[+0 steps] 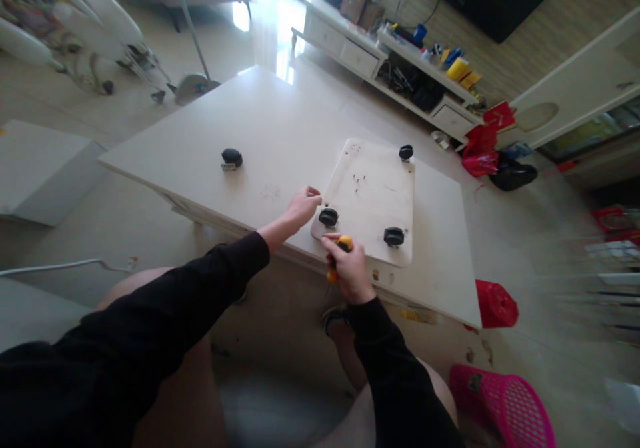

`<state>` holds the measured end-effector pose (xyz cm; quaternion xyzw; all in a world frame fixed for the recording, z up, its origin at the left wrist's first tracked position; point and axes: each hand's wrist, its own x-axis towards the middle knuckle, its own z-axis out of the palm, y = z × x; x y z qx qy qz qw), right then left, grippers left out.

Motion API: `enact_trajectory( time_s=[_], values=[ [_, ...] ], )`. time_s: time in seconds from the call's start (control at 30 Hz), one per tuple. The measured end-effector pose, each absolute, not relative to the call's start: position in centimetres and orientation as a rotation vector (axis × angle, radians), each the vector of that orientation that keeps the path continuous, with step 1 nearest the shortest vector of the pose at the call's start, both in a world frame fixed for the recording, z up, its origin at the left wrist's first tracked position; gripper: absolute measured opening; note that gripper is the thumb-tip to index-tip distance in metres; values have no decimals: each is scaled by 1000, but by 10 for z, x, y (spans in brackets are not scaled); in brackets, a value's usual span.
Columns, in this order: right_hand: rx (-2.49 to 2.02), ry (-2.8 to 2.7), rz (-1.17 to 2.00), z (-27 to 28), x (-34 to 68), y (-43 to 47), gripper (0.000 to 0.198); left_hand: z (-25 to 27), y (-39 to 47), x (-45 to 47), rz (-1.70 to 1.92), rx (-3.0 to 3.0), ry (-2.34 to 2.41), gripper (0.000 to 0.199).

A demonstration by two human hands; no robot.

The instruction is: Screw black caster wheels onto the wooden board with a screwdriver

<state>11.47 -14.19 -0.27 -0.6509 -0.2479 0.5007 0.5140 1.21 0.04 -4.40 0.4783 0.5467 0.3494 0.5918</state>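
Observation:
A white board (381, 198) with rounded corners lies on the pale table (280, 121). Black casters stand at three of its corners: a near-left caster (329, 217), a near-right caster (394, 237) and a far-right caster (406, 152). Several small screws (357, 181) rest on the board. My left hand (303, 208) is at the board's left edge beside the near-left caster, its fingers curled together; anything between them is too small to see. My right hand (354, 271) grips a yellow-and-black screwdriver (345, 242) by its handle at the near edge, shaft pointing down.
A loose black caster (232, 159) sits on the table to the left. Beyond the table is a white TV cabinet (345, 51) loaded with clutter. On the floor are a pink basket (510, 405), a red bag (495, 305) and a white box (47, 168).

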Motion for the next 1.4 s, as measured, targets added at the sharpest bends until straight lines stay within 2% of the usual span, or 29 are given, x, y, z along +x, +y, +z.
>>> enact_trajectory(
  time_s=[0.1, 0.23, 0.37, 0.53, 0.77, 1.07, 1.27, 1.4],
  values=[
    [-1416, -619, 949, 27, 139, -129, 44, -43, -2, 3, 738, 1127, 1309, 18],
    [-1328, -807, 559, 45, 171, -111, 32, -44, -7, 0, 633, 1209, 1262, 19],
    [-1348, -1006, 282, 45, 174, -98, 38, -43, -11, -1, 599, 1432, 1236, 32],
    [-1436, -1032, 213, 41, 161, -91, 50, -42, -17, -8, 469, 1730, 1200, 51],
    [-1495, -1154, 136, 37, 153, -97, 57, -48, -33, -4, 350, 1850, 1266, 34],
    [-1437, -1047, 231, 35, 141, -101, 50, -47, -40, -2, 263, 1888, 1305, 32],
    [-1386, -1105, 316, 29, 135, -99, 47, -45, -37, 0, 271, 1937, 1292, 58],
    [-1375, -1158, 324, 25, 130, -95, 46, -47, -37, 0, 266, 1941, 1281, 65]
  ],
)
